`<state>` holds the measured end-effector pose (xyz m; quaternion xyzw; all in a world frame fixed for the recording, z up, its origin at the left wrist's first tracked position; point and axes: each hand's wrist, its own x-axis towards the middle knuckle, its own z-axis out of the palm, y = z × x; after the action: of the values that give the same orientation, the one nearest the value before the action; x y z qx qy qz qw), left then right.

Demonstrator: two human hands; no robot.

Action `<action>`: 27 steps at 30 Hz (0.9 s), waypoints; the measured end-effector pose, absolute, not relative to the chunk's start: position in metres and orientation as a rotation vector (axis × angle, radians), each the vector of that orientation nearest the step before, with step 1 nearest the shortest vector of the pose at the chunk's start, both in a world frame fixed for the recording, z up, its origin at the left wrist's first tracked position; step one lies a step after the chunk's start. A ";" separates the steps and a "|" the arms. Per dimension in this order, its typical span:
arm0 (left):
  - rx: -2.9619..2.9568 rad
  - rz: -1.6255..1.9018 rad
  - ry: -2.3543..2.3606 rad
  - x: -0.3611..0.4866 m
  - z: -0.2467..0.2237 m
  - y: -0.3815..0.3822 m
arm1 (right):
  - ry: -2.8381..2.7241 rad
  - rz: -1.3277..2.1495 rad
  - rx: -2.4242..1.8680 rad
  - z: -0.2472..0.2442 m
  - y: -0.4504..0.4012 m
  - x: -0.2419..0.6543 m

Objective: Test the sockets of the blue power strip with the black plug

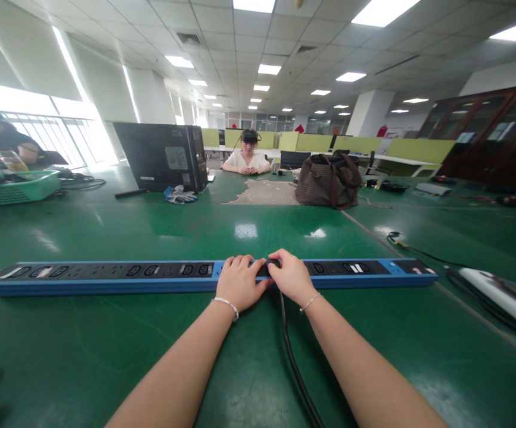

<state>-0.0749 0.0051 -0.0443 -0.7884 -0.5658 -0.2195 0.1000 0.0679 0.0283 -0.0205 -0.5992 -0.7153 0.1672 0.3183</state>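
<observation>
A long blue power strip point(119, 288) with a black socket face lies crosswise on the green table point(151, 351). My left hand point(241, 279) is wrapped over the strip near its middle, thumb toward me. Beside it, my right hand point(291, 275) is closed around a black plug at the strip's sockets; the fingers cover most of the plug, and I cannot tell how deep it sits. From under this hand a thick black power cord point(290, 345) runs down toward me.
Behind the strip stand a black computer case point(160, 156), gloves point(180, 194) and a brown bag point(327, 180). A green basket point(26, 187) is at the left, a white device point(503, 294) with cables at the right. One person point(247, 157) sits opposite, another point(6, 139) at far left.
</observation>
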 end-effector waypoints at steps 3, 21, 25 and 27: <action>-2.322 -0.648 -1.655 -0.075 -0.045 0.005 | -1.830 0.495 -1.533 -0.026 0.032 0.069; -2.350 -0.606 -1.720 -0.074 -0.041 0.004 | -1.733 0.505 -1.573 0.052 0.021 0.156; -2.362 -0.599 -1.729 -0.073 -0.040 0.004 | -1.698 0.475 -1.785 0.035 0.030 0.206; -2.362 -0.596 -1.740 -0.073 -0.039 0.003 | -1.690 0.467 -1.884 0.027 0.033 0.223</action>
<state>-0.0732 0.0034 -0.0394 -0.7869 -0.5796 -0.1985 0.0741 0.2233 0.0335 0.0271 -0.7028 -0.6304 0.1743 0.2799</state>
